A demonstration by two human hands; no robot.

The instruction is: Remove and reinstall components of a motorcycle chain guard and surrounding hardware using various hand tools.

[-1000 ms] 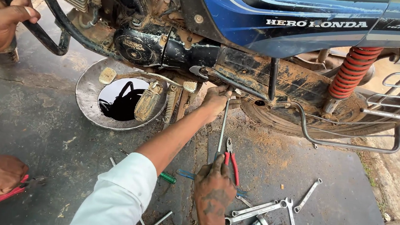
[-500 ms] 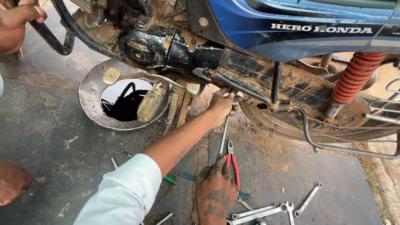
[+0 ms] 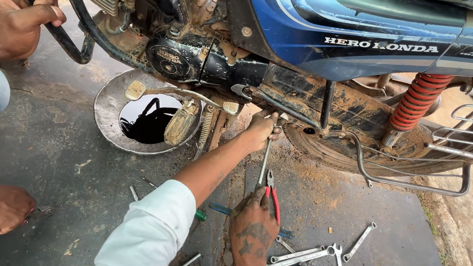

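Our left hand is closed on the top of a long steel tool shaft at the muddy blue motorcycle's underside. Our right hand, directly below, grips its lower end along with red-handled pliers. The shaft runs nearly vertical between our 2 hands.

A roadside repair spot: motorcycle, oil pan, scattered spanners on concrete.

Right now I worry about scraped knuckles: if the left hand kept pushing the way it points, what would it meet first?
The left hand points up toward the motorcycle's muddy underside, by the footrest bar. That metal looks first in line, though depth is hard to judge.
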